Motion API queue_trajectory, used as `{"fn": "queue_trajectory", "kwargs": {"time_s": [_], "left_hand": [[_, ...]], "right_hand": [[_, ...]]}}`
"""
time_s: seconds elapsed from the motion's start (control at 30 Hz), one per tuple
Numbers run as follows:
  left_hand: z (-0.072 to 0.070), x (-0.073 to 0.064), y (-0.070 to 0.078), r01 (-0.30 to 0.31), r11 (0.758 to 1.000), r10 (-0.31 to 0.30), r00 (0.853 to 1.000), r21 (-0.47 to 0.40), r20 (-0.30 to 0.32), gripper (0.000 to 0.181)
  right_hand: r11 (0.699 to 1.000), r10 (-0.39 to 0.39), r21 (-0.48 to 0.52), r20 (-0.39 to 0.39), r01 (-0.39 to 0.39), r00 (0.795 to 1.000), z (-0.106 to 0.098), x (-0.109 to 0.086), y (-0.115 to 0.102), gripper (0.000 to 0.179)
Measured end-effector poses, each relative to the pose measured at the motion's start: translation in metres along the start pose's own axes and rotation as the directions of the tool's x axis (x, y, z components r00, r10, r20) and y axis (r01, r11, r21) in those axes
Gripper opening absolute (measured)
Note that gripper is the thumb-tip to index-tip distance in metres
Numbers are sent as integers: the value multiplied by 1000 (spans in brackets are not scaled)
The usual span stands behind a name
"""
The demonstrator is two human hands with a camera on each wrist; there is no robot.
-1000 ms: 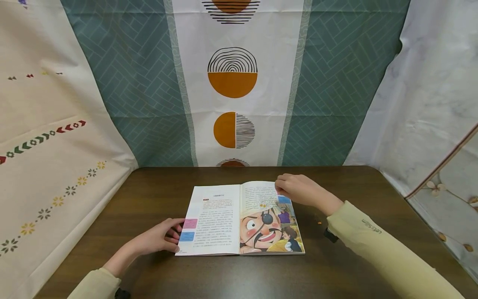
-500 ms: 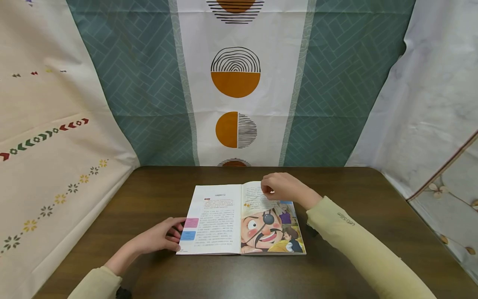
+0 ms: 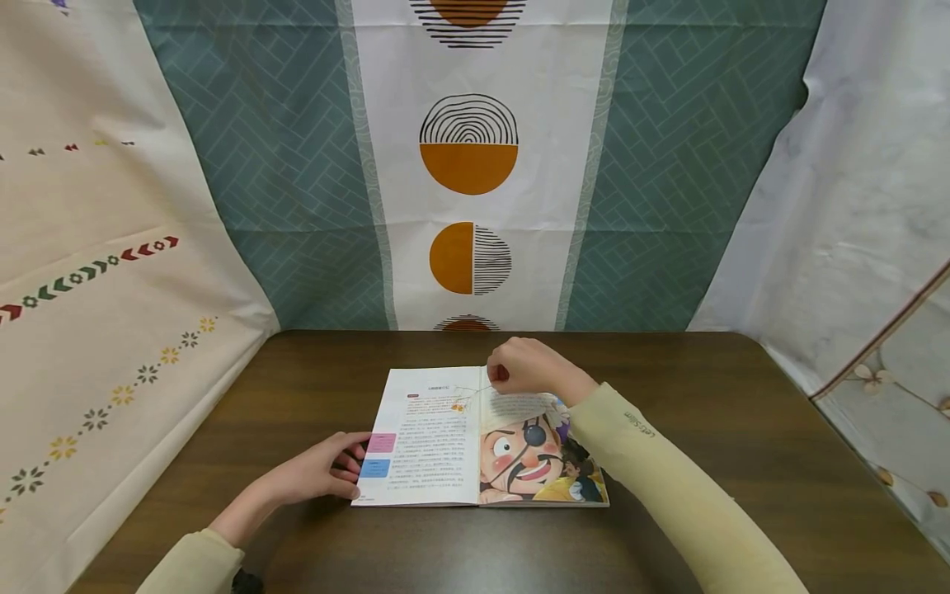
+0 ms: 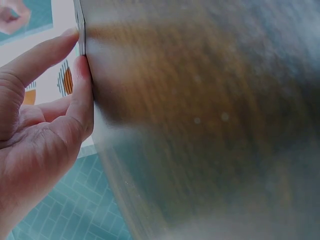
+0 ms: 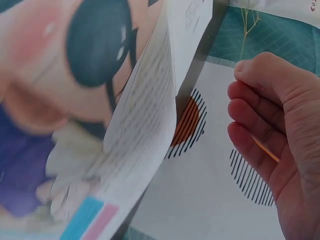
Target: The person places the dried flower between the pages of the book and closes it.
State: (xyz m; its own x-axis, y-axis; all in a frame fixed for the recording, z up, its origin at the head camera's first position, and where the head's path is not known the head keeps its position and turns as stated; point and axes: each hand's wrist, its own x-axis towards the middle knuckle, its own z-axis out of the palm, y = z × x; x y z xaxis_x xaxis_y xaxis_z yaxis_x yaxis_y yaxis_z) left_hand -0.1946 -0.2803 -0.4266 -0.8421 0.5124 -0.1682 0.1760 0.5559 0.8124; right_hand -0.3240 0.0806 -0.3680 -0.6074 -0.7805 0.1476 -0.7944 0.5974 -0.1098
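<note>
An open picture book [image 3: 430, 462] lies on the dark wooden table, text on its left page and a cartoon pirate with an eye patch on its right. My right hand [image 3: 527, 365] is raised over the top of the right page, pinching a thin dried-flower sprig [image 3: 458, 406] by its stem. The sprig's small orange-yellow blossoms hang over the left page. In the right wrist view the stem [image 5: 244, 37] meets the thumb and forefinger, other fingers curled in. My left hand [image 3: 315, 469] rests at the book's left edge, relaxed fingertips [image 4: 70, 37] touching it.
The brown table [image 3: 683, 462] extends around the book on all sides. Behind it hangs a green and white patterned cloth [image 3: 297, 206]. A cream cloth [image 3: 111, 330] hangs on the left, a marbled one [image 3: 853, 206] on the right.
My right hand has moved left across the top of the right page, carrying the sprig from the right page over onto the left page. The left hand stays at the book's edge.
</note>
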Motion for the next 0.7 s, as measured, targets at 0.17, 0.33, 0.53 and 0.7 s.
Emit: {"fn": "queue_trajectory", "kwargs": {"time_s": [0.17, 0.33, 0.53, 0.7], "left_hand": [[1, 0, -1, 4, 1000, -4, 1000, -7, 2, 83], [1, 1, -1, 9, 1000, -9, 1000, -15, 3, 84], [0, 1, 1, 26, 1000, -25, 1000, -16, 14, 83], [-1, 0, 1, 34, 999, -33, 999, -20, 13, 84]], "right_hand": [[1000, 28, 15, 17, -28, 999, 9, 13, -4, 7], [997, 54, 47, 42, -55, 998, 19, 25, -8, 8], [992, 72, 103, 33, -75, 997, 28, 35, -11, 9], [980, 100, 168, 42, -106, 994, 40, 41, -11, 9]]}}
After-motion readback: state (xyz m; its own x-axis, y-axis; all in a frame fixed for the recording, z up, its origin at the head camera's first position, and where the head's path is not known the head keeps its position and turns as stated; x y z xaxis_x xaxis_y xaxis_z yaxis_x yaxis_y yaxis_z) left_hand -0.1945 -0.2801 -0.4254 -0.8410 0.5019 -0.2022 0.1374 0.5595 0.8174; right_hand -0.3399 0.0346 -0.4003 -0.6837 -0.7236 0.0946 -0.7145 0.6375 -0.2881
